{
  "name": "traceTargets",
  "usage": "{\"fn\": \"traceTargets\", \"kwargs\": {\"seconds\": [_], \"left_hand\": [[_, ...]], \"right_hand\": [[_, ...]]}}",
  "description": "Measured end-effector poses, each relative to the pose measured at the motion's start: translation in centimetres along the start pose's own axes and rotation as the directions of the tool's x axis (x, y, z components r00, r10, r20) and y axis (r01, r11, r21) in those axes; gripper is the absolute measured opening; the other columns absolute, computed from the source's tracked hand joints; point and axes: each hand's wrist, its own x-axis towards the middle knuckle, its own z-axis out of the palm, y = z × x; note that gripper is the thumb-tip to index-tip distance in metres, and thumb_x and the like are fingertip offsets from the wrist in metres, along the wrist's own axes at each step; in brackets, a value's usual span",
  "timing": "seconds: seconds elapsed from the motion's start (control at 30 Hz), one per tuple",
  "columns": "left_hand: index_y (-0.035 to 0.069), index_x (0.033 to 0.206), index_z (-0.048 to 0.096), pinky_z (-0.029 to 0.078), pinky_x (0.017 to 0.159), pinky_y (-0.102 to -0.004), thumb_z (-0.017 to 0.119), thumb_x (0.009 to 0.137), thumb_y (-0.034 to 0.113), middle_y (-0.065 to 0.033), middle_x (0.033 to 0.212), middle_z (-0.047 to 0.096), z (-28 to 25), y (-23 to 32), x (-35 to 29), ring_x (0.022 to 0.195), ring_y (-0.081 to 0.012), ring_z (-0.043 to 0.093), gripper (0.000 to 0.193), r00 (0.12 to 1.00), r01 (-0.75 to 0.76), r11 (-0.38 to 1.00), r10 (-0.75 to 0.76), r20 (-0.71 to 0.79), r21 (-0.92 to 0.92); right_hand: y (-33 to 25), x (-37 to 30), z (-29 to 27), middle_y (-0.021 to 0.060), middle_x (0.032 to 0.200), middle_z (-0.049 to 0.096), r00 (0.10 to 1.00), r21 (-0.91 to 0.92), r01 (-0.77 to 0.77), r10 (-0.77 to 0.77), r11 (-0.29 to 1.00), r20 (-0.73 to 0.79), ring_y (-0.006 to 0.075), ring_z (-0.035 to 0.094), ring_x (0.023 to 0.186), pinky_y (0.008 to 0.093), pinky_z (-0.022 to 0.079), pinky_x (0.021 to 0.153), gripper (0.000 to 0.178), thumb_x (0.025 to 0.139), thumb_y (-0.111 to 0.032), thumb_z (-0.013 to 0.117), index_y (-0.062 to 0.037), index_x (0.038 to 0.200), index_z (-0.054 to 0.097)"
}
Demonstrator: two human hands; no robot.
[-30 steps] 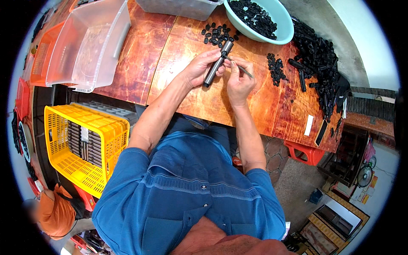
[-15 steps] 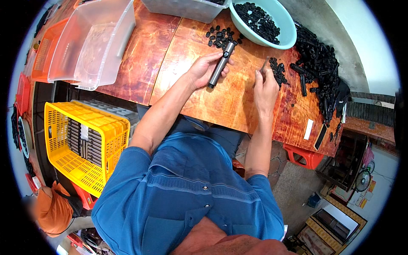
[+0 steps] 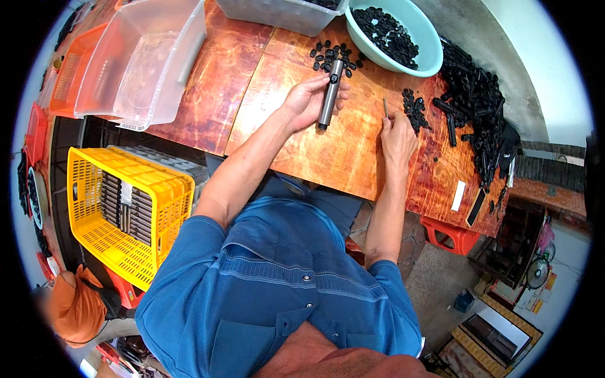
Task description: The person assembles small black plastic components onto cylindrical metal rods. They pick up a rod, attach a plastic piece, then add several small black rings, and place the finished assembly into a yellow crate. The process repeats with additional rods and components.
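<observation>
My left hand (image 3: 307, 101) is closed around a grey metal tube (image 3: 329, 104) with a dark lower end and a round black part set in its upper side. The tube stands nearly lengthwise to me over the wooden table (image 3: 283, 138). Just beyond it lies a loose group of small black oval pieces (image 3: 326, 51). My right hand (image 3: 398, 138) is closed, with a thin metal rod (image 3: 386, 108) sticking out from its fingers. Its fingertips are beside a cluster of tiny black parts (image 3: 414, 108); whether they touch any is hidden.
A light-blue basin (image 3: 435, 60) of black pieces stands at the back, next to a clear bin (image 3: 277, 16). Black tubular parts (image 3: 469, 94) are heaped at right. An empty clear bin (image 3: 170, 104) stands at left, above a yellow crate (image 3: 173, 183) holding tubes. A person in orange (image 3: 75, 309) is at lower left.
The tube in my left hand has turned to point more straight away from me. My right hand has lowered and turned over toward the tiny black parts, still with the rod.
</observation>
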Motion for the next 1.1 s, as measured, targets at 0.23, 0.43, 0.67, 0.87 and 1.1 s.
{"fn": "traceTargets", "kwargs": {"seconds": [0.23, 0.43, 0.67, 0.87, 1.1], "left_hand": [[0.007, 0.13, 0.054, 0.054, 0.088, -0.0416, 0.051, 0.103, 0.02, -0.0145, 0.118, 0.064, 0.3, -0.2, 0.1, 0.102, -0.0253, 0.063, 0.03, 0.998, -0.068, 0.998, 0.068, 0.01, 0.014], [0.007, 0.126, 0.052, 0.054, 0.086, -0.0437, 0.049, 0.104, 0.017, -0.0162, 0.112, 0.065, -0.3, 0.2, 0.3, 0.099, -0.0286, 0.064, 0.024, 0.995, -0.102, 0.993, 0.102, 0.007, -0.058], [0.005, 0.128, 0.047, 0.056, 0.088, -0.0442, 0.049, 0.104, 0.015, -0.0167, 0.113, 0.063, -1.3, 0.6, 0.6, 0.098, -0.0288, 0.065, 0.026, 0.994, -0.108, 0.986, 0.11, 0.005, -0.13], [-0.002, 0.122, 0.057, 0.055, 0.087, -0.0396, 0.051, 0.105, 0.027, -0.0123, 0.105, 0.064, -0.3, 0.5, 0.6, 0.096, -0.0249, 0.066, 0.034, 0.979, -0.184, 0.981, 0.188, -0.077, 0.06], [0.002, 0.121, 0.053, 0.058, 0.092, -0.0434, 0.063, 0.1, 0.02, -0.0121, 0.106, 0.064, 0.5, 0.5, 0.4, 0.096, -0.0239, 0.066, 0.029, 0.962, -0.256, 0.963, 0.263, -0.077, 0.083]], "right_hand": [[-0.2, -0.1, 0.1, 0.0146, 0.096, 0.069, 0.999, 0.004, -0.03, 0.03, 1.0, 0.012, 0.0368, 0.069, 0.083, 0.0476, 0.054, 0.068, 0.017, 0.092, -0.019, 0.071, -0.0043, 0.099, 0.067], [-2.4, -0.1, -0.2, 0.0141, 0.095, 0.07, 0.986, 0.155, 0.099, -0.076, 0.983, -0.146, 0.0353, 0.069, 0.084, 0.0456, 0.055, 0.07, 0.014, 0.092, -0.018, 0.068, -0.0046, 0.098, 0.068], [-6.3, 2.1, 2.0, 0.0162, 0.099, 0.069, 0.991, 0.384, 0.135, -0.131, 0.913, -0.036, 0.0373, 0.068, 0.091, 0.0453, 0.054, 0.076, 0.016, 0.09, -0.016, 0.066, -0.0044, 0.101, 0.068], [-8.5, 5.1, 3.5, 0.0161, 0.107, 0.066, 0.971, 0.381, 0.233, -0.195, 0.895, -0.135, 0.0391, 0.066, 0.096, 0.0464, 0.053, 0.08, 0.025, 0.09, -0.019, 0.067, -0.0044, 0.11, 0.068], [-8.5, 6.3, 5.5, 0.0142, 0.104, 0.067, 0.97, 0.292, 0.239, -0.215, 0.926, -0.113, 0.0382, 0.067, 0.092, 0.048, 0.053, 0.078, 0.019, 0.089, -0.018, 0.069, -0.008, 0.104, 0.073]]}}
